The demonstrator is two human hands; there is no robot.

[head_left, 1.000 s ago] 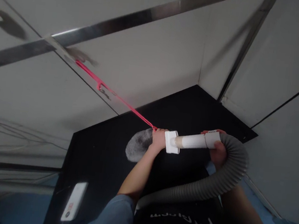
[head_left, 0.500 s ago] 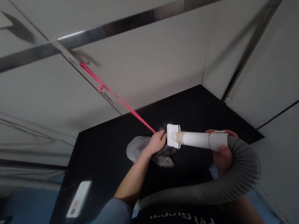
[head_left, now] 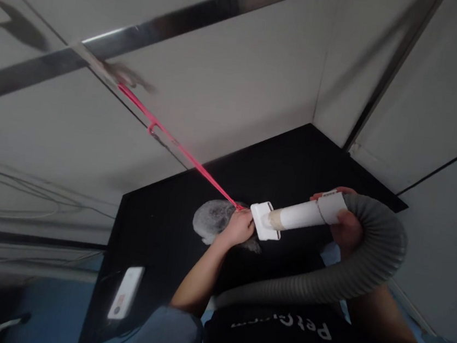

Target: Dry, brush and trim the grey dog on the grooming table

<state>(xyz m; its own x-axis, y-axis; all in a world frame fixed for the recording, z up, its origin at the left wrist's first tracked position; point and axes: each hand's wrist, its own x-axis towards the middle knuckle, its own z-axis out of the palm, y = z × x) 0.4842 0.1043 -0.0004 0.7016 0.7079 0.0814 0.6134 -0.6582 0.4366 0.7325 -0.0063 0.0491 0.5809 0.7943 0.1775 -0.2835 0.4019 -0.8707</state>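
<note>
I have my right hand [head_left: 348, 229] wrapped round the end of the white tube [head_left: 301, 215], thumb on the near side, where the grey hose [head_left: 382, 249] joins it. That grip probably lets me aim the tube while the hand takes the hose's pull; the hose bends out at three o'clock, then sweeps back toward eight o'clock. The tube's flat nozzle [head_left: 265, 221] sits at three o'clock of my left hand [head_left: 241, 227], very close to the fingers, presumably to keep it near the fur.

My left hand lies over the grey furry animal [head_left: 209, 219] with its fingers curled, likely to steady it, but I cannot tell whether they clasp fur or the pink strap [head_left: 196, 165]. The strap runs taut toward ten o'clock, apparently as a tether.

The animal is on the black bench [head_left: 159, 230]: its pale, rounded part shows at nine o'clock of my left hand, darker fur at about five, the rest hidden. My right hand is well apart from it, at three o'clock.
</note>
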